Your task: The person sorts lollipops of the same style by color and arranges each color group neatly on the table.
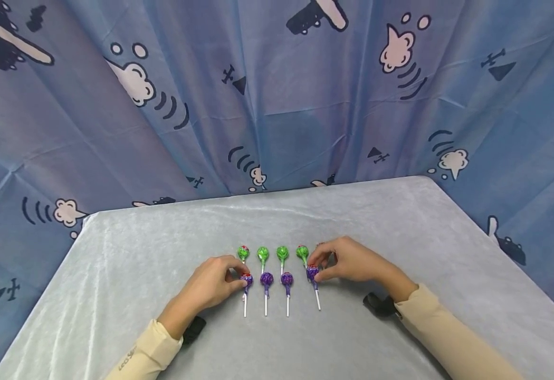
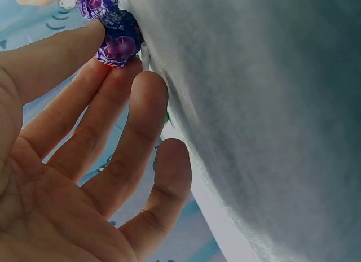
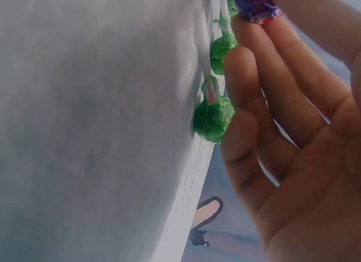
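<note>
My left hand [image 1: 212, 283] pinches a purple-wrapped lollipop [image 2: 121, 44] by its head, at the left end of the front row. Thumb and fingers of my right hand [image 1: 350, 259] grip another purple lollipop [image 3: 256, 5] at the right end; its white stick slants down to the right. Between the hands lie two more purple lollipops, one [image 1: 266, 279] left of the other [image 1: 287, 281], sticks toward me. Just behind runs a row of several green lollipops [image 1: 282, 253], the rightmost green one [image 1: 302, 252] close to my right fingertips.
A pale grey cloth [image 1: 277, 348] covers the table. Behind it hangs a blue curtain [image 1: 296, 116] with printed cartoon shapes, meeting the table's far edge. Black straps, one at the left wrist [image 1: 193, 330] and one at the right [image 1: 379, 305], sit beneath the sleeves.
</note>
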The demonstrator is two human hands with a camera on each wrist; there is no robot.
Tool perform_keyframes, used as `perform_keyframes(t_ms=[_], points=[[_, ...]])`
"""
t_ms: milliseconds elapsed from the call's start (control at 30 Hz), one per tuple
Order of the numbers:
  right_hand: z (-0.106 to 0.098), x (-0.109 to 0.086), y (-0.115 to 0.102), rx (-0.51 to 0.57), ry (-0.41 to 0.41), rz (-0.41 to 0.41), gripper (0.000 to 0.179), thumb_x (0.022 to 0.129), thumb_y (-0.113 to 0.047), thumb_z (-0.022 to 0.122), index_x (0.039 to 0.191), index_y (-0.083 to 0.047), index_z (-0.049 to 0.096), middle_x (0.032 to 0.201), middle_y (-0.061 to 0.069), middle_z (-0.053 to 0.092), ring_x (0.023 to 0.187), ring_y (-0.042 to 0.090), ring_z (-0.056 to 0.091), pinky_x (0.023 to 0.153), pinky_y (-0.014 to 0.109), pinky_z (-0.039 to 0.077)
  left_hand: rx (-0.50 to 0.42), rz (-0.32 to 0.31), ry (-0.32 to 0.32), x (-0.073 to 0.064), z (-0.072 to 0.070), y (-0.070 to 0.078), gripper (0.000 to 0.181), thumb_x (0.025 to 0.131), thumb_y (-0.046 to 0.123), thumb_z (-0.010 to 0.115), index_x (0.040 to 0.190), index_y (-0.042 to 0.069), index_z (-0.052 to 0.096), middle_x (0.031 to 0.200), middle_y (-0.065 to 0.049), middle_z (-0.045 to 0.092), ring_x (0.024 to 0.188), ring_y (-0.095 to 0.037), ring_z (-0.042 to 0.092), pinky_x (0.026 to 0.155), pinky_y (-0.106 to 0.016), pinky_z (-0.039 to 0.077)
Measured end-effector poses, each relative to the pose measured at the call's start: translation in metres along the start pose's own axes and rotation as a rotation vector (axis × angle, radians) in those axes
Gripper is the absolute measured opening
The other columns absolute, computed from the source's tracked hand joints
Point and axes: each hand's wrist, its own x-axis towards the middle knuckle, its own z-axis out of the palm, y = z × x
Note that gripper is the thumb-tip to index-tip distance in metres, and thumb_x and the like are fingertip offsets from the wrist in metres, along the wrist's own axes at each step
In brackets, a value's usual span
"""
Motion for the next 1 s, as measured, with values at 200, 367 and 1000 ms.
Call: perform_keyframes(t_ms=[200,367,1000], points=[[0.0050,0.0001,-0.0006,-0.051,0.002,0.026,0.025,0.080,-0.028,0.083,0.103,-0.021,0.076,0.096,-0.012,0.072,0.085,0.006,0.064,0.077,0.024,0.053,-0.004,0.024,0.006,-0.0004,0.0003,-0.0005,0.012,0.082,0.020,0.081,0.093,0.022,0.076,0.088,0.010,0.070,0.071,-0.005,0.054,0.066,-0.024,0.042],[0.0085,0.0011,-0.0039,-0.075,0.008,0.030,0.027,0.080,-0.030,0.083,0.105,-0.021,0.076,0.096,-0.013,0.072,0.085,0.005,0.063,0.076,0.024,0.052,-0.005,0.020,0.007,-0.0008,0.0004,-0.0005,0.013,0.081,0.020,0.081,0.093,0.022,0.076,0.089,0.010,0.070,0.070,-0.004,0.054,0.066,-0.024,0.042],[0.0101,0.0009,-0.0083,-0.147,-0.013,0.025,0.025,0.080,-0.027,0.083,0.103,-0.021,0.074,0.095,-0.014,0.071,0.084,0.005,0.063,0.077,0.024,0.052,-0.004,0.021,0.006,-0.0001,0.0000,-0.0001,0.013,0.082,0.020,0.081,0.093,0.023,0.076,0.090,0.009,0.070,0.071,-0.005,0.055,0.066,-0.025,0.043]])
